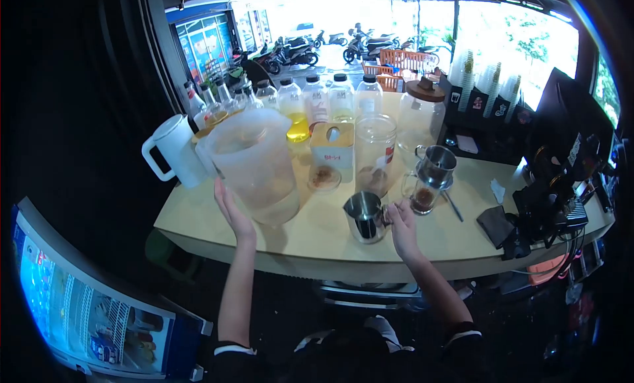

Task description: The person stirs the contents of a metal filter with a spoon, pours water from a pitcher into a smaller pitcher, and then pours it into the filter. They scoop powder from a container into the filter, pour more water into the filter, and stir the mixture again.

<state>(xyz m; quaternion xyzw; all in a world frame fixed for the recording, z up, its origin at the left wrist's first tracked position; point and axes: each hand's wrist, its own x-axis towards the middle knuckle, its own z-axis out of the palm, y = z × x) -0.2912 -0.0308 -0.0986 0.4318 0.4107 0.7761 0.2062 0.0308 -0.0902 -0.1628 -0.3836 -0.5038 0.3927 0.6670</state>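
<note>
My right hand (401, 226) is closed around the handle of a metal milk pitcher (365, 223), which is upright over the counter's front part. Dark reflections cover its side, and I cannot make out its contents. Beside a large frosted plastic jug (254, 168), my left hand (232, 212) is raised with its fingers stretched upward along the jug's lower left side. They appear to touch it, without wrapping round it. A little clear liquid seems to lie at the jug's bottom. Right of the milk pitcher, a metal drip filter (438, 166) sits on a glass mug (423, 199) holding brown liquid.
A spoon (454, 206) lies beside the mug. Behind stand a clear plastic jar (375, 145), a small box (332, 146), capped bottles (341, 95) and a lidded jar (421, 115). A white jug (177, 150) is left; a dark cloth (496, 226) and screen (561, 128) are right.
</note>
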